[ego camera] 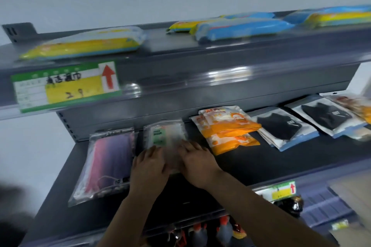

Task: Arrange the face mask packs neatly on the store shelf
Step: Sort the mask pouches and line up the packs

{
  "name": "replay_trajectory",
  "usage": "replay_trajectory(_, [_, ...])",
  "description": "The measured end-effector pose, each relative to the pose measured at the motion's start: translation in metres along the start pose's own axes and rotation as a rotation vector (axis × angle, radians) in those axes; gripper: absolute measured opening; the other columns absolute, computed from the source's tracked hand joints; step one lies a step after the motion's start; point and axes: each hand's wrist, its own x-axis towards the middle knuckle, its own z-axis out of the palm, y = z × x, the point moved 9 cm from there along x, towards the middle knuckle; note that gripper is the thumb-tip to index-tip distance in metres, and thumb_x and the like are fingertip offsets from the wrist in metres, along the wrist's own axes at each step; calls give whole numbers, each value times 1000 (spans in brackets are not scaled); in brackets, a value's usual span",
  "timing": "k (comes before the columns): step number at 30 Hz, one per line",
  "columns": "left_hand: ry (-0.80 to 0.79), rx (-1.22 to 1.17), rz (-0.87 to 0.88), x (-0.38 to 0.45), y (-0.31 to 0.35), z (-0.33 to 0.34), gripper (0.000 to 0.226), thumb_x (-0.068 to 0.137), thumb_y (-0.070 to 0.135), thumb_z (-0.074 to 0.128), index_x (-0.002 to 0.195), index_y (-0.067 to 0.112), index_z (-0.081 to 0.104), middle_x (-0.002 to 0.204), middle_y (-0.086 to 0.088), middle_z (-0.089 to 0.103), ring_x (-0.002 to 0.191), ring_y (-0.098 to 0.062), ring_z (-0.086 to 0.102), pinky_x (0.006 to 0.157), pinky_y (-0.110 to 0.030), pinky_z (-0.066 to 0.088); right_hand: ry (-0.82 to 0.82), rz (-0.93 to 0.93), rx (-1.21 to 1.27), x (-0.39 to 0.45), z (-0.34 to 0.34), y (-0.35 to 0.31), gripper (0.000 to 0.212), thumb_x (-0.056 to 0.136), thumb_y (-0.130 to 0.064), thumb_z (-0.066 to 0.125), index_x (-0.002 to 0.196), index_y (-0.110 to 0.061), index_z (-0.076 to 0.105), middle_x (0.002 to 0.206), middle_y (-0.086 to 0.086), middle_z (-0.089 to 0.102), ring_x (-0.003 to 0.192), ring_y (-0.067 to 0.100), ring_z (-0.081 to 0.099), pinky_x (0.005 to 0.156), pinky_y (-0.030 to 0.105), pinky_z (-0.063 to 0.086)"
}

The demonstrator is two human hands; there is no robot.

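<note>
Head view, blurred: both hands lie flat on a clear pack [165, 138] with green label on the dark shelf [261, 164]. Left hand [149, 163] covers its near-left edge, right hand [195, 159] its near-right; fingers look straight, pressing, no curled grip. Pink-purple pack [109, 160] just left, orange packs [226, 128] right, black packs [281, 126] farther right.
</note>
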Motion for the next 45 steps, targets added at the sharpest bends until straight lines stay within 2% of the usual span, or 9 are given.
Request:
replay_trajectory(3, [51,104,-7,7,28,-16,27,68,27,52,87,11,63,90,-14,68,81,-37,64,69,-40,53,183,-21,-57,-27,-33,26,51,73,-28,64,121,-11,57,117,11,62,106,35,59,88,45,50])
replay_trajectory(6, [134,130,45,17,80,-30,40,70,28,55,104,8,67,103,-16,69,92,-39,64,80,-44,52,308,37,-145,-60,-67,73,42,59,-36,70,97,-18,67,91,2,68,82,25,66,66,35,54])
replay_trajectory(10, [122,54,110,21,166,-23,45,83,29,60,126,15,56,126,-8,60,118,-33,52,97,-45,41,374,151,-268,-111,-100,145,41,57,-38,70,93,-20,67,88,-1,68,78,22,65,64,32,53])
replay_trajectory(14, [81,8,203,17,252,1,51,89,38,47,139,26,38,145,7,40,135,-20,33,107,-38,30,344,296,-327,-161,-114,224,40,49,-40,74,84,-20,68,78,-2,67,72,21,65,61,29,52])
replay_trajectory(17, [39,10,258,13,312,21,51,93,40,40,141,27,31,146,8,36,136,-17,29,108,-34,28,289,375,-309,-198,-119,277,41,64,-35,68,99,-15,66,94,5,67,88,28,65,73,36,52])
replay_trajectory(20, [-6,9,277,11,361,41,52,94,41,38,143,25,28,147,7,36,137,-18,28,111,-37,26,197,419,-291,-229,-120,323,48,91,-34,46,134,-14,41,134,7,47,125,30,42,100,40,34])
replay_trajectory(22, [-34,-6,282,12,386,53,53,95,42,37,144,25,26,148,5,35,138,-18,28,111,-36,25,179,467,-286,-246,-123,352,50,94,-36,41,139,-16,33,141,5,40,131,28,34,104,39,29])
replay_trajectory(31, [-125,-10,255,45,460,95,56,95,42,38,145,21,25,149,2,35,137,-21,31,106,-36,32,204,593,-187,-281,-134,454,50,95,-40,40,140,-21,33,146,1,37,135,24,32,105,37,31])
replay_trajectory(45, [-204,-64,46,131,514,170,58,94,43,39,144,17,27,147,-4,36,130,-26,40,102,-37,37,211,651,-1,-232,-139,626,51,94,-44,43,139,-22,37,144,3,42,132,25,38,106,38,34])
